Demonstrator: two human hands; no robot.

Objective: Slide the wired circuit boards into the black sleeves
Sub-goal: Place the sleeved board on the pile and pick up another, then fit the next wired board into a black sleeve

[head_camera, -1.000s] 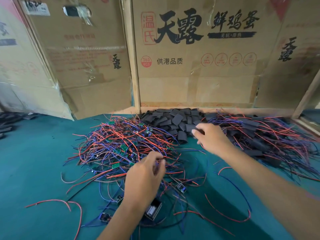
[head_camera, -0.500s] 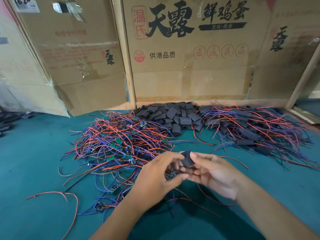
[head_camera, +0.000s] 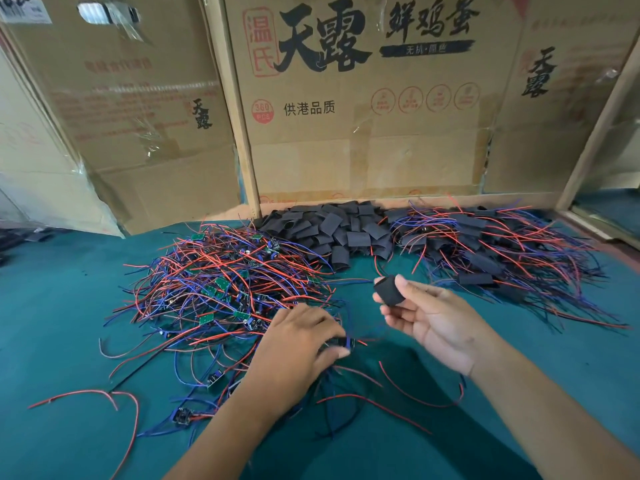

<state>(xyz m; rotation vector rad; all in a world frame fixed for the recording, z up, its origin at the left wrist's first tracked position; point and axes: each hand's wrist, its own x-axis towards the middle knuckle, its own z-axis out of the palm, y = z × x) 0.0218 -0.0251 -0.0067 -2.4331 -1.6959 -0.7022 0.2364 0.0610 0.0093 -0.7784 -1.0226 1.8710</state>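
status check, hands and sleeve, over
Right hand pinches black sleeve, raised. Left hand grips wired board at pile's edge. Loose wires underneath.

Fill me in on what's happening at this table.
A person is fitting wired circuit boards into black sleeves. The right hand pinches one black sleeve above the green table. The left hand is down at the edge of the pile of loose wired boards, gripping a small dark board. Empty sleeves are heaped at the back, with sleeved boards piled to the right.
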